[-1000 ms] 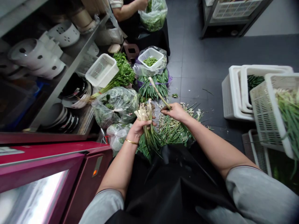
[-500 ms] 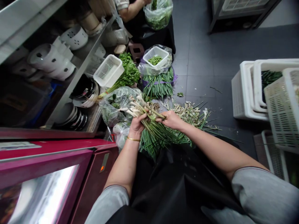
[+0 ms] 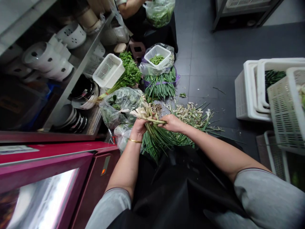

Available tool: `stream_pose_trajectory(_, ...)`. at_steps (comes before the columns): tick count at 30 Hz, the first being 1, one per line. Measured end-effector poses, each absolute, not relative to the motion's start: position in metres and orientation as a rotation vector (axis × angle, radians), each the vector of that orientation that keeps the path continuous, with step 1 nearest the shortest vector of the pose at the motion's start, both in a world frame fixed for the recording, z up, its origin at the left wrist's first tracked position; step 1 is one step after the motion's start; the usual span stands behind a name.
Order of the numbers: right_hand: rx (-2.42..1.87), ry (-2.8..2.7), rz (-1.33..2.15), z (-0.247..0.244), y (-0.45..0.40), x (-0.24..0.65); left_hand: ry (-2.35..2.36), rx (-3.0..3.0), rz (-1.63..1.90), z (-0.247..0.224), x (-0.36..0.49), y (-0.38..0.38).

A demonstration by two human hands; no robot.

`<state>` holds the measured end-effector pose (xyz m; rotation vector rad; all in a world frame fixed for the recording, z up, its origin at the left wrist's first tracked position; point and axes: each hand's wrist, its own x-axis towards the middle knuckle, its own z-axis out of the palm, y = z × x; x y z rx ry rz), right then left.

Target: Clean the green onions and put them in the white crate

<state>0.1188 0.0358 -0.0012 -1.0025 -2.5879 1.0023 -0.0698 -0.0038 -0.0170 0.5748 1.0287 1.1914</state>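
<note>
A bunch of spring onions point(image 3: 160, 136) is gripped in my left hand point(image 3: 139, 126), pale root ends up and to the left, green leaves hanging toward my lap. My right hand point(image 3: 173, 123) is closed on the stem of one spring onion, which lies crosswise over the bunch. Its fingers are pinched together just right of my left hand. Below and behind both hands, a pile of trimmed leaves and peelings point(image 3: 190, 114) covers the floor. A knotted clear plastic bag point(image 3: 116, 103) of green leaves sits left of the bunch.
Ahead stand a white basket point(image 3: 107, 71), leafy greens point(image 3: 131, 68) and a basket of green pods point(image 3: 158, 57) above bundled green leaves point(image 3: 159, 86). White crates point(image 3: 247, 92) flank the right; a shelf point(image 3: 83, 68) and red cabinet point(image 3: 95, 149) the left. Another person's arm point(image 3: 130, 8) shows at the top.
The stalk in my right hand has swung from slanting to nearly level across the bunch. Both hands stay close together, and the view has shifted slightly.
</note>
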Motion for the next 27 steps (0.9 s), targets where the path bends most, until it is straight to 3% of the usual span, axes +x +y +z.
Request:
stream_pose_trajectory(5, -1.017, -2.438, 0.979, 0.012, 0.038, 0.124, 1.09, 0.598, 1.152, -0.019, -0.068, -0.004)
stream_pose_trajectory(14, -0.989, -1.469, 1.593, 0.047, 0.06, 0.152, 1.011, 0.701, 1.001, -0.017, -0.061, -0.008)
stream_pose_trajectory(21, -1.001, -1.165, 1.339, 0.093, 0.074, 0.209, 1.084, 0.788, 0.897, -0.027, -0.062, -0.008)
stream_pose_trajectory(27, -1.197, -1.398, 1.125, 0.07, 0.087, 0.234, 1.151, 0.732, 0.91, -0.031, -0.068, -0.009)
